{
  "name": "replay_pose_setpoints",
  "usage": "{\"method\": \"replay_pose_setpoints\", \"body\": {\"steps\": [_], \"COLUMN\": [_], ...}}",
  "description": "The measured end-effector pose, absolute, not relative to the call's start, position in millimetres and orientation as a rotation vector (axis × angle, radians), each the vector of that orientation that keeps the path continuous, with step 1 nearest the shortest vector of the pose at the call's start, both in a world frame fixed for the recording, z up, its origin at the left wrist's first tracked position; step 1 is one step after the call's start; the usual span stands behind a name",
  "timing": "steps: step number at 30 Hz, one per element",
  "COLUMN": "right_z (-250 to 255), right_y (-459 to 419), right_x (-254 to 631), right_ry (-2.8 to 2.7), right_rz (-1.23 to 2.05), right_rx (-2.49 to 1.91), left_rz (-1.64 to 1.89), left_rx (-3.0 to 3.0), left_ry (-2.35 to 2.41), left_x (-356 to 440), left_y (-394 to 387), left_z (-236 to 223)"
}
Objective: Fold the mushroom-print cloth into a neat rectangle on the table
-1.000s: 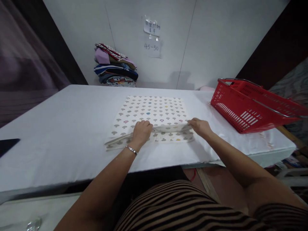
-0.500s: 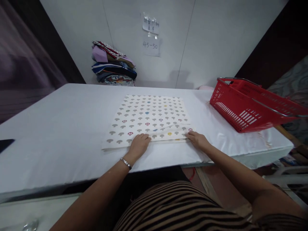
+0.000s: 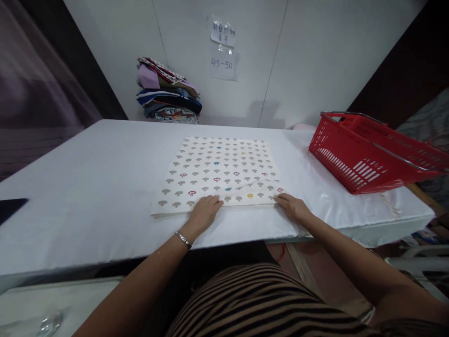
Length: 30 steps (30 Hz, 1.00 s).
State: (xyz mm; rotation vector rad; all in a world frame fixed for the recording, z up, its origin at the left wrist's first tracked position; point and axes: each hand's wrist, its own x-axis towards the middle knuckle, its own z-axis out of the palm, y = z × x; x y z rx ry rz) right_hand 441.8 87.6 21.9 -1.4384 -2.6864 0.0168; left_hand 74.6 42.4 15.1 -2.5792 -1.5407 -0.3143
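Observation:
A white cloth printed with small mushroom shapes (image 3: 220,168) lies flat on the white table (image 3: 87,187). My left hand (image 3: 203,213), with a silver bracelet on the wrist, rests on the cloth's near edge around its middle, fingers curled down onto the hem. My right hand (image 3: 293,206) lies at the near right corner of the cloth, fingers stretched along the edge and touching it. Both hands press on the cloth and nothing is lifted.
A red plastic basket (image 3: 368,150) stands on the table at the right. A stack of folded fabrics (image 3: 168,93) sits against the back wall, with paper notes (image 3: 222,47) taped beside it. A dark flat object (image 3: 10,208) lies at the left edge.
A second ago both hands held the cloth's near edge lifted and folded over. They drew it toward me and laid it flat; the hands now rest on the near edge.

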Motion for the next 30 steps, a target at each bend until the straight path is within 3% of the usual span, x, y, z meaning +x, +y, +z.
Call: {"method": "replay_pose_setpoints", "body": {"steps": [21,30], "right_z": [25,27], "right_y": [101,80], "right_x": [453,452], "right_ry": [-2.747,-2.762], "right_rz": [-0.202,-0.044], "right_rx": [-1.385,-1.469], "left_rz": [-0.209,-0.301], "left_rx": [-2.585,-2.586], "left_ry": [-1.532,-1.563], "left_x": [92,87], "left_y": [41,37], "left_z": [29,23]}}
